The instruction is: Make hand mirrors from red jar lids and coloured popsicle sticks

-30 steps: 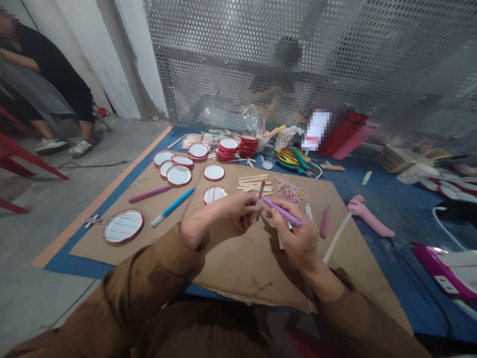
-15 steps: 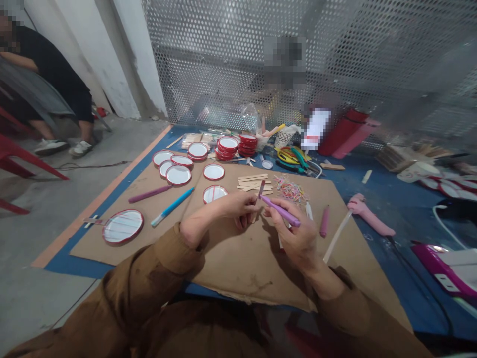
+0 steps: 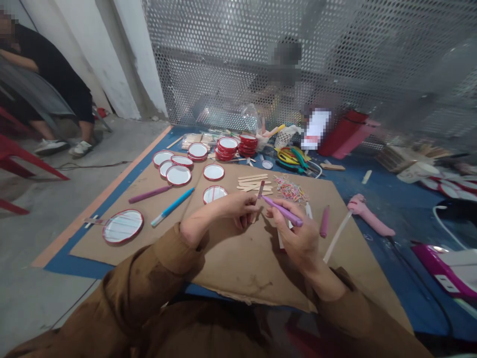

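Observation:
In my left hand (image 3: pixel 244 209), closed, is a small wooden craft stick (image 3: pixel 261 189) held upright, its upper part coloured dark red and purple. My right hand (image 3: pixel 300 238) grips a purple marker (image 3: pixel 283 211), its tip pointing at the stick and very near it; whether they touch I cannot tell. Behind my hands lie several plain craft sticks (image 3: pixel 253 178) and a heap of small coloured rubber bands (image 3: pixel 290 190). A white-faced lid with a red rim (image 3: pixel 214 172) lies behind my left hand, and a second lid (image 3: pixel 213 194) with lines on it is partly hidden by it.
Cardboard (image 3: pixel 231 268) covers the blue table. On it lie a blue marker (image 3: pixel 173 206), a lid with a stick handle (image 3: pixel 122 226) and a dark pink marker (image 3: pixel 325 221). A pink glue gun (image 3: pixel 372 216) lies right. Stacked lids (image 3: pixel 248 144) and pliers (image 3: pixel 298 158) stand behind. Another person sits at left.
The marker in my right hand has drawn slightly right and down, away from the stick. My left hand and the stick stay nearly still.

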`<action>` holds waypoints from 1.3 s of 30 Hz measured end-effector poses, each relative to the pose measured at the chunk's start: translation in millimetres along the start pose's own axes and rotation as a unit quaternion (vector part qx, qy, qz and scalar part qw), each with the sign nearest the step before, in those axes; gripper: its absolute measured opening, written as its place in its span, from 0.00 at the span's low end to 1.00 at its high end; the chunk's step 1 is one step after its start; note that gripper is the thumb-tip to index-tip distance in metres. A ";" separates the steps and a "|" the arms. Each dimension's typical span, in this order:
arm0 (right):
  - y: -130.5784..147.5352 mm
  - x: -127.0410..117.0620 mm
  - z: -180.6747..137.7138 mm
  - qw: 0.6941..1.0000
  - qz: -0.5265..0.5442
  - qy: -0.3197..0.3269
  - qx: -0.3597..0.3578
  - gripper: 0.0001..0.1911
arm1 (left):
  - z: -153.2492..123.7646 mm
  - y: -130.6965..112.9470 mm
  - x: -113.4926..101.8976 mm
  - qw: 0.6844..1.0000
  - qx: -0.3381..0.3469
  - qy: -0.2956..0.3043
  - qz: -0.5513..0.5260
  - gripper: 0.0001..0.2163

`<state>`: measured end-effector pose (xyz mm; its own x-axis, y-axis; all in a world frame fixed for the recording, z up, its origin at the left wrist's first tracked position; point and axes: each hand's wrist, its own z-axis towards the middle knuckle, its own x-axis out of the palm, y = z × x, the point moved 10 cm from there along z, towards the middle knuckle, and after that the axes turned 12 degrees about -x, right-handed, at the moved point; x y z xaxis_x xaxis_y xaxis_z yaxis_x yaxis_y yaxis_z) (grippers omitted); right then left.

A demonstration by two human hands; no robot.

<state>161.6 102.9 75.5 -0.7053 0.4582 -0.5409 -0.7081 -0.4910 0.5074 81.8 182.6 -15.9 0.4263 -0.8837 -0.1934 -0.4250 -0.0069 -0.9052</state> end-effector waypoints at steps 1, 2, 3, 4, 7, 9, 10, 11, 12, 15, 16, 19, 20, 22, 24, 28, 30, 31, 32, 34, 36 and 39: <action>0.0 -0.6 0.0 1.000 0.003 -0.003 0.001 0.11 | 0.0 -0.5 0.0 1.000 0.005 0.001 -0.001 0.08; 0.7 -1.1 0.1 1.000 0.005 -0.005 -0.002 0.12 | 0.2 -0.4 -0.2 1.000 0.007 0.002 -0.003 0.09; 1.9 -0.9 0.3 1.000 0.006 -0.005 -0.007 0.11 | 0.5 0.2 -0.3 1.000 0.005 0.002 -0.003 0.09; 3.2 -0.2 0.5 1.000 0.006 -0.002 -0.014 0.11 | 0.9 1.3 -0.4 1.000 0.000 0.002 -0.003 0.09; 4.5 2.3 0.5 1.000 0.001 0.010 -0.024 0.11 | 1.2 3.3 -0.6 1.000 -0.015 -0.001 0.001 0.10; 2.6 1.3 0.0 1.000 -0.003 0.005 -0.017 0.11 | 0.5 2.0 -0.7 1.000 -0.011 -0.004 0.007 0.09; 1.5 0.2 -0.3 1.000 -0.002 0.000 -0.012 0.11 | 0.0 0.8 -0.7 1.000 -0.006 -0.005 0.008 0.09; 1.0 -0.6 -0.5 1.000 0.002 -0.004 -0.010 0.11 | -0.5 -0.3 -0.4 1.000 -0.001 -0.004 0.008 0.09; 1.1 -0.9 -0.6 1.000 0.007 -0.007 -0.010 0.10 | -0.8 -1.2 -0.2 1.000 0.004 -0.002 0.007 0.09; 3.6 1.0 -0.5 1.000 0.017 -0.002 -0.020 0.11 | -0.6 -0.8 0.0 1.000 0.001 -0.001 0.009 0.10; 4.0 1.5 -0.5 1.000 0.017 0.000 -0.022 0.11 | -0.1 0.3 0.0 1.000 -0.005 -0.001 0.011 0.10; 2.8 3.6 -0.5 1.000 0.018 0.005 -0.017 0.11 | 1.2 2.2 0.6 1.000 -0.017 0.003 0.007 0.11; 2.4 4.3 -0.3 1.000 0.018 0.007 -0.017 0.11 | 1.3 1.9 0.5 1.000 -0.016 0.004 0.004 0.11; 2.3 5.4 0.2 1.000 0.020 0.010 -0.020 0.11 | 1.2 1.1 0.0 1.000 -0.012 0.002 0.001 0.11; 2.4 5.8 0.7 0.999 0.019 0.014 -0.023 0.11 | 1.0 0.9 -0.7 1.000 -0.010 -0.001 0.003 0.11; 2.6 7.1 0.6 0.999 0.021 0.027 -0.015 0.10 | 1.1 1.5 -1.3 1.000 -0.001 -0.004 0.011 0.10; 3.7 6.2 0.4 0.999 0.023 0.025 -0.013 0.10 | 1.5 1.9 -1.2 1.000 0.002 -0.002 0.010 0.10; 4.5 5.3 0.4 0.999 0.022 0.021 -0.015 0.10 | 1.6 2.0 -1.1 1.000 0.002 -0.002 0.008 0.10; 5.4 4.3 0.6 0.999 0.020 0.017 -0.018 0.10 | 1.7 2.0 -1.3 1.000 0.001 -0.002 0.005 0.11; 6.4 3.1 0.9 1.000 0.016 0.009 -0.025 0.10 | 1.4 1.8 -1.2 1.000 -0.005 -0.003 0.004 0.12; 5.4 4.0 1.1 1.000 0.016 0.011 -0.025 0.11 | 0.9 2.0 -1.2 1.000 -0.013 -0.003 0.005 0.13; 2.8 6.7 0.9 0.999 0.017 0.024 -0.018 0.12 | 0.5 2.7 -1.1 1.000 -0.017 -0.004 0.007 0.12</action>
<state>154.8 105.3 73.9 -0.7258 0.4058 -0.5554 -0.6817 -0.5322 0.5020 80.6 183.8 -18.3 0.4269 -0.8798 -0.2092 -0.4582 -0.0110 -0.8888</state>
